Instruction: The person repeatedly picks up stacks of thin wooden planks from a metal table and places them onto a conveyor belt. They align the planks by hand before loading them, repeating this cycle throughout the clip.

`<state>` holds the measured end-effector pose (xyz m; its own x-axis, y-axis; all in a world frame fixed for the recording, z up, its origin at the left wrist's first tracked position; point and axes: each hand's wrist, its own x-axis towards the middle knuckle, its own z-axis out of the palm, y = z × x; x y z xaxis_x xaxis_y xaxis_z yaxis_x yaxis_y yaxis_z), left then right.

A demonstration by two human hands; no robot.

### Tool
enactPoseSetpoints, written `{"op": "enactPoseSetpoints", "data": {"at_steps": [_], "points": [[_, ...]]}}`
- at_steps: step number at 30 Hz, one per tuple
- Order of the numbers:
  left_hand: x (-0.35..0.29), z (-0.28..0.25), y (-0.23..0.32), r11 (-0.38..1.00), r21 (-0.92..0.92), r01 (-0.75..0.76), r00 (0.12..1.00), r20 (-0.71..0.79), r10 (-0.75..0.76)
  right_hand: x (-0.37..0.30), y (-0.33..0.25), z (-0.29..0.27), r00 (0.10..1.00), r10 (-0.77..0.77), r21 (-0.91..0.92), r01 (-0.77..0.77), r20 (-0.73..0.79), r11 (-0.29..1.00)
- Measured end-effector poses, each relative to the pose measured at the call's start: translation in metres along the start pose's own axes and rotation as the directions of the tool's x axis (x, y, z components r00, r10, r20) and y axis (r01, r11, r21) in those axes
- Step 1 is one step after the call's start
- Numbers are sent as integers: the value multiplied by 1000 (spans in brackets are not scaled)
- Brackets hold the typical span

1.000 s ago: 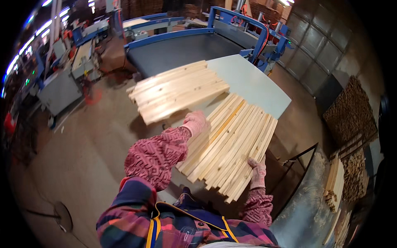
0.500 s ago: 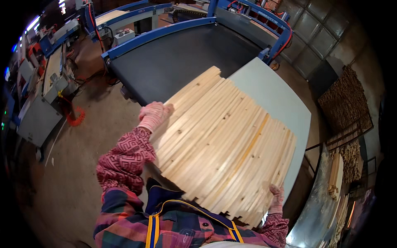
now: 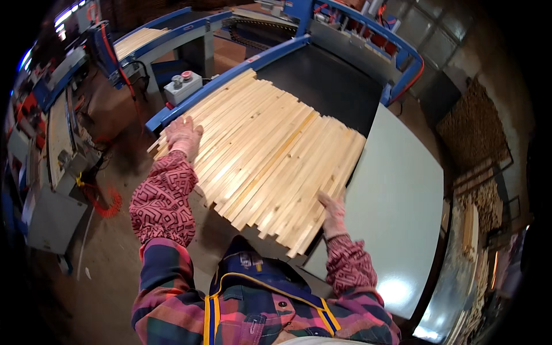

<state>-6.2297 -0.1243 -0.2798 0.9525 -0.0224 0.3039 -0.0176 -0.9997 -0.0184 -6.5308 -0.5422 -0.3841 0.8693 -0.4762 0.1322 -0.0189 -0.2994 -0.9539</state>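
Observation:
A broad layer of pale wooden strips (image 3: 259, 155), laid side by side with uneven ends, rests over the black conveyor belt (image 3: 322, 77) and overhangs its near end. My left hand (image 3: 184, 137), in a pinkish knitted glove, lies on the strips at the left side, its fingers stretched out. At the near right edge my right hand (image 3: 333, 215), gloved alike, grips the outer strips with the thumb on top. Its other fingers are partly hidden. One strip in the middle is a darker yellow than its neighbours.
A pale grey-green tabletop (image 3: 397, 190) adjoins the belt on the right. Along the left, a blue rail (image 3: 230, 72) borders the belt, with a grey control box (image 3: 183, 87) beside it. A blue machine frame (image 3: 368, 29) spans the far end. Wooden strips (image 3: 474, 123) are stacked far right.
The wooden strips have moved left and away from me, off the tabletop and farther over the belt. Both hands went with them; the left now lies flatter on top.

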Motion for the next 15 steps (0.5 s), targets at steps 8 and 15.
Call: {"op": "enactPoseSetpoints", "data": {"at_steps": [8, 15], "points": [[4, 18, -6, 987, 136, -90, 996, -8, 92, 38, -104, -29, 730, 666, -642, -440, 151, 628], [110, 33, -64, 955, 34, -294, 951, -92, 296, 33, -75, 12, 786, 485, -691, -592, -383, 414]]}}
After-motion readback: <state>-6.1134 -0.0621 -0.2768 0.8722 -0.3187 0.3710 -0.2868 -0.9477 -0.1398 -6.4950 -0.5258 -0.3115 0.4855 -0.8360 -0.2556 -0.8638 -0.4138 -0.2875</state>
